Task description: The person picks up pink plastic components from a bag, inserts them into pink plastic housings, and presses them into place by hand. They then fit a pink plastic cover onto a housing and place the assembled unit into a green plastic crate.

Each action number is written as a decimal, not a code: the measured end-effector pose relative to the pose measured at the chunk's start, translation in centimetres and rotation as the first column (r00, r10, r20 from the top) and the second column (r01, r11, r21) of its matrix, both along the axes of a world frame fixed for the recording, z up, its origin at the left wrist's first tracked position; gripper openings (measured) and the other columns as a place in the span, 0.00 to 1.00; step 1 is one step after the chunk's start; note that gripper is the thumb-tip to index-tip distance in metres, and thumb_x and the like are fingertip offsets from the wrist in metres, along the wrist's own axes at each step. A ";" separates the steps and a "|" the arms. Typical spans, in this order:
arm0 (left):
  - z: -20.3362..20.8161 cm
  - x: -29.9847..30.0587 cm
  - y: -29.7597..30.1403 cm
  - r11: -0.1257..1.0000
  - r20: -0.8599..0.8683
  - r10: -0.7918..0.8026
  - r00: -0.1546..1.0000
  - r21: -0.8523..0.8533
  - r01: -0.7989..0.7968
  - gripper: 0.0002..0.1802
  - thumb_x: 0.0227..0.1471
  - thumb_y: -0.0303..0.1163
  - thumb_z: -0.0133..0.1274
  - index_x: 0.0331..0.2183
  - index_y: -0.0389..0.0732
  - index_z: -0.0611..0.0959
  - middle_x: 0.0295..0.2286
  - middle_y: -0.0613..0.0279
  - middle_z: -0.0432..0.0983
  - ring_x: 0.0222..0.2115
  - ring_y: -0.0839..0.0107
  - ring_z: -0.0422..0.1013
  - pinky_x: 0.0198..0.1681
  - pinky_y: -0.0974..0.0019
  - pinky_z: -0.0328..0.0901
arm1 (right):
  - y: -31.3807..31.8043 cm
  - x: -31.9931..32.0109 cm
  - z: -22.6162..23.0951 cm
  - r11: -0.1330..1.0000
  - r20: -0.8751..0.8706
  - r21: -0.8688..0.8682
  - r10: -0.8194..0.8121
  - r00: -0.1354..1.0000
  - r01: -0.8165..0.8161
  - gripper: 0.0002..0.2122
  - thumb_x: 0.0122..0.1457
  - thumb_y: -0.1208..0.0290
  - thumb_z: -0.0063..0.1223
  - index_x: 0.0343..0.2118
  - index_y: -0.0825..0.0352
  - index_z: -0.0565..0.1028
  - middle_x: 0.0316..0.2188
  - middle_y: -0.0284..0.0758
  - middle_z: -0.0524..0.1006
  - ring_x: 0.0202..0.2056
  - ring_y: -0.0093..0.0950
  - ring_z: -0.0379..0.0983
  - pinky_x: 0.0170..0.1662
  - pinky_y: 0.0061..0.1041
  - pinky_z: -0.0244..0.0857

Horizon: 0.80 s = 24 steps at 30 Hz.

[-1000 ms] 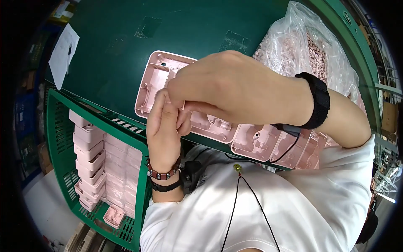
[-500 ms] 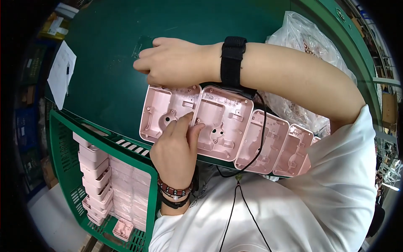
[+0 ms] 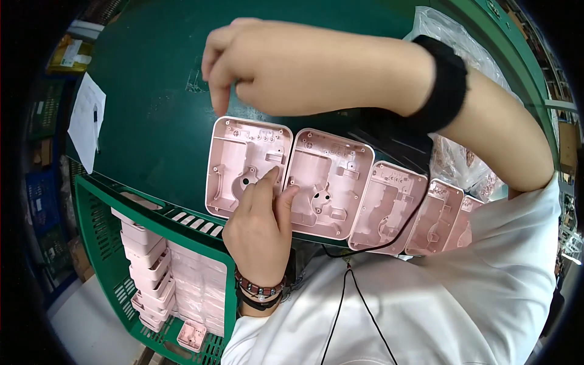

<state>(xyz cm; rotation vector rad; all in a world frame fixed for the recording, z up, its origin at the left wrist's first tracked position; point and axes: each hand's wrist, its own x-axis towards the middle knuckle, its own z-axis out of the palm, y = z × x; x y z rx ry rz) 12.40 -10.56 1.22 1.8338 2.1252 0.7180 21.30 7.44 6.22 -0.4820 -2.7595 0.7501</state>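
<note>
Several open pink plastic housings (image 3: 313,164) stand in a row along the near edge of the green table. My left hand (image 3: 258,222) reaches over the leftmost pink housing (image 3: 234,132); its fingers are inside and its thumb lies over the neighbouring one, pinching the wall between. Beyond that leftmost housing, my right hand (image 3: 243,67) hangs raised, fingers bent down and apart, with nothing seen in them. Its index fingertip is close to the housing's far left corner; touching or not, I cannot tell. A black band circles the right wrist.
A green slotted crate (image 3: 158,213) at lower left holds stacked pink housings (image 3: 146,267) and wrapped pink parts. Paper with a pen (image 3: 88,121) lies at the table's left edge. A clear plastic bag (image 3: 450,36) sits at the right. A black cord (image 3: 389,243) crosses the row.
My right hand has lifted off the far rim of the leftmost housing, and its forearm has swung up and right. My left hand keeps its place on the housing. The view has shifted slightly.
</note>
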 end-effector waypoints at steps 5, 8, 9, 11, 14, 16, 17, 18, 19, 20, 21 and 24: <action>0.9 -0.2 -0.4 0.997 0.190 0.059 0.980 -0.067 -0.047 0.11 0.51 0.35 0.49 0.30 0.37 0.79 0.20 0.57 0.72 0.16 0.64 0.67 0.17 0.66 0.59 | -3.8 6.5 7.4 0.981 0.186 -0.148 -0.094 0.978 0.123 0.08 0.50 0.74 0.44 0.30 0.67 0.74 0.27 0.36 0.72 0.27 0.32 0.69 0.31 0.24 0.62; 1.5 -0.7 -1.5 0.990 0.366 -0.125 0.922 0.102 0.094 0.14 0.52 0.38 0.46 0.32 0.36 0.77 0.17 0.58 0.69 0.13 0.65 0.63 0.15 0.67 0.56 | -8.2 11.7 8.3 0.880 0.192 -0.437 -0.108 0.975 0.183 0.12 0.57 0.65 0.40 0.35 0.70 0.70 0.27 0.37 0.72 0.25 0.28 0.70 0.28 0.23 0.62; 2.1 -0.4 -1.7 0.971 0.438 -0.214 0.873 0.190 0.143 0.16 0.53 0.40 0.45 0.33 0.36 0.76 0.15 0.58 0.67 0.12 0.65 0.61 0.15 0.67 0.54 | -10.1 12.9 8.7 0.744 0.186 -0.624 -0.155 0.970 0.238 0.16 0.60 0.61 0.37 0.38 0.71 0.68 0.27 0.37 0.72 0.25 0.27 0.70 0.28 0.23 0.62; 3.2 2.2 -1.1 0.909 0.534 -0.410 0.739 0.302 0.286 0.17 0.53 0.42 0.45 0.34 0.36 0.75 0.15 0.59 0.66 0.12 0.65 0.60 0.15 0.67 0.54 | -12.9 14.9 6.9 0.229 0.275 -0.916 -0.243 0.930 0.330 0.21 0.62 0.55 0.27 0.42 0.71 0.64 0.30 0.36 0.72 0.27 0.25 0.71 0.29 0.22 0.64; 4.4 7.3 -0.5 0.714 0.623 -0.692 0.364 0.519 0.470 0.20 0.52 0.44 0.45 0.36 0.36 0.73 0.15 0.60 0.64 0.13 0.64 0.57 0.17 0.66 0.54 | -16.6 16.7 0.8 -0.380 0.189 -0.925 -0.402 0.896 0.024 0.25 0.62 0.49 0.19 0.44 0.66 0.64 0.35 0.34 0.71 0.32 0.24 0.70 0.35 0.21 0.65; 4.8 10.8 -0.3 0.498 0.331 -0.867 0.372 0.534 0.683 0.20 0.51 0.43 0.46 0.38 0.37 0.72 0.22 0.57 0.66 0.19 0.62 0.59 0.22 0.62 0.57 | -18.6 18.0 -0.6 -0.425 0.089 -0.888 -0.528 0.845 -0.173 0.23 0.62 0.50 0.21 0.44 0.64 0.64 0.36 0.33 0.70 0.35 0.25 0.69 0.37 0.21 0.65; 4.6 12.6 -0.2 0.461 0.320 -0.886 0.335 0.549 0.697 0.20 0.51 0.43 0.46 0.38 0.37 0.72 0.22 0.57 0.66 0.19 0.62 0.59 0.22 0.62 0.57 | -19.5 18.9 -1.1 -0.456 -0.008 -0.812 -0.617 0.787 -0.365 0.21 0.62 0.51 0.24 0.44 0.63 0.64 0.37 0.32 0.70 0.38 0.25 0.69 0.39 0.22 0.65; 4.2 14.1 -0.3 0.444 0.280 -0.895 0.347 0.493 0.748 0.20 0.51 0.44 0.46 0.39 0.37 0.72 0.25 0.55 0.65 0.22 0.61 0.60 0.24 0.62 0.58 | -20.4 19.9 -1.4 -0.434 -0.013 -0.821 -0.636 0.772 -0.371 0.21 0.62 0.51 0.24 0.44 0.63 0.64 0.37 0.32 0.70 0.38 0.25 0.69 0.39 0.22 0.65; 3.7 15.5 -0.3 0.434 0.237 -0.901 0.365 0.431 0.791 0.21 0.51 0.44 0.46 0.40 0.37 0.72 0.29 0.54 0.65 0.25 0.61 0.61 0.27 0.62 0.58 | -20.9 20.9 -1.8 -0.403 0.037 -0.828 -0.732 0.680 -0.389 0.22 0.62 0.51 0.24 0.43 0.63 0.65 0.37 0.33 0.70 0.38 0.24 0.69 0.40 0.22 0.65; 3.4 16.9 -0.5 0.428 0.192 -0.904 0.383 0.364 0.827 0.22 0.50 0.45 0.46 0.41 0.37 0.72 0.32 0.52 0.65 0.28 0.60 0.62 0.29 0.61 0.59 | -21.5 21.8 -2.1 -0.374 0.084 -0.835 -0.813 0.577 -0.405 0.22 0.62 0.50 0.24 0.42 0.64 0.66 0.37 0.33 0.69 0.38 0.24 0.69 0.40 0.23 0.65; 3.1 18.1 -0.7 0.414 0.180 -0.910 0.373 0.368 0.833 0.22 0.50 0.45 0.46 0.41 0.37 0.72 0.32 0.52 0.65 0.28 0.60 0.62 0.29 0.61 0.59 | -21.8 22.5 -2.1 -0.345 0.128 -0.840 -0.877 0.464 -0.420 0.23 0.62 0.50 0.25 0.42 0.65 0.66 0.37 0.33 0.69 0.38 0.24 0.69 0.40 0.24 0.66; 2.4 21.4 -1.5 0.423 0.105 -0.902 0.418 0.399 0.813 0.26 0.51 0.47 0.45 0.45 0.37 0.70 0.39 0.50 0.62 0.35 0.56 0.62 0.37 0.59 0.59 | -23.3 24.2 -0.7 -0.266 0.155 -0.855 -0.950 0.271 -0.445 0.19 0.62 0.54 0.28 0.41 0.64 0.67 0.34 0.31 0.69 0.34 0.22 0.69 0.40 0.21 0.65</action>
